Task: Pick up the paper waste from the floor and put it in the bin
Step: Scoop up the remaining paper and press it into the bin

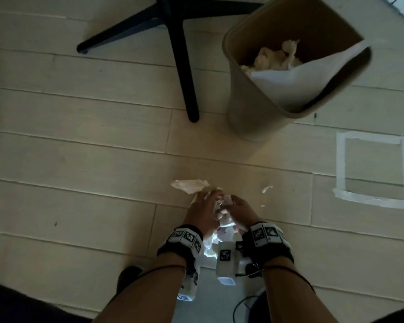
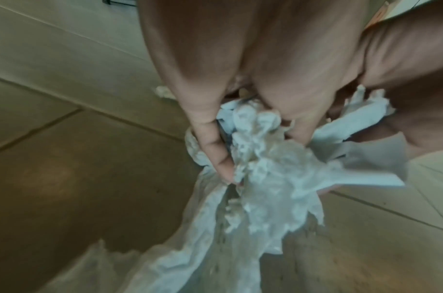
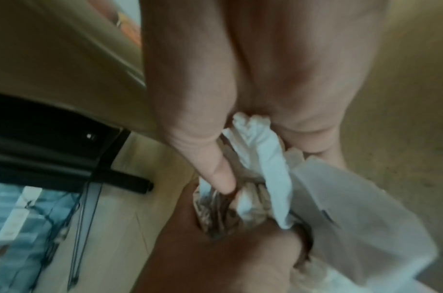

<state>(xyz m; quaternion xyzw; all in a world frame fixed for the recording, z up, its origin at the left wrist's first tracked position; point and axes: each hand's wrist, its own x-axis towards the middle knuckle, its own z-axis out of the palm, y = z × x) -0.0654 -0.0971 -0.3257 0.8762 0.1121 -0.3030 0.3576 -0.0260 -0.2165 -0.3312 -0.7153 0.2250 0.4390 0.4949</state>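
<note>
Both hands are together low over the wooden floor, holding one bundle of crumpled white paper (image 1: 222,213). My left hand (image 1: 204,209) grips its left side, and the left wrist view shows the thumb and fingers (image 2: 216,150) curled into the crumpled paper (image 2: 265,178). My right hand (image 1: 237,209) grips the right side, with the thumb (image 3: 220,178) pressed into the crumpled paper (image 3: 267,174). A loose end of paper (image 1: 189,184) sticks out ahead of the hands. The tan bin (image 1: 250,106) stands farther ahead to the right, holding crumpled paper (image 1: 273,58) and a white sheet.
Small paper scraps (image 1: 266,188) lie on the floor right of the hands. Black chair legs (image 1: 182,66) spread left of the bin. A square of white tape (image 1: 373,173) marks the floor at the right. A dark cable (image 1: 245,308) lies near my feet.
</note>
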